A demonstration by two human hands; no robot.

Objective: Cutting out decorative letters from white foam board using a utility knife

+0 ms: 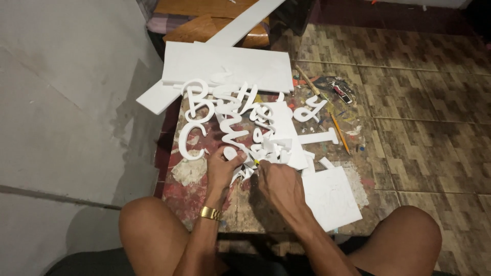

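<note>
On the paint-stained low board [204,194], at its left, our left hand [222,168] pinches a small white foam piece [231,153] beside the cut-out foam letters [225,115]. Our right hand [279,184] closes on a yellow-tipped tool; we cannot tell what kind. We judge slow, shallow strokes safest. A pencil [340,134] lies right.

no packages, labels or screens appear in the view. the only sign-like things are white cut-out foam letters [230,115], curly in shape, lying in a loose heap on a paint-stained low board [192,191]. more white foam sheets [230,64] lie flat behind the heap, and one square white sheet [330,199] rests at the board's right corner.
</note>
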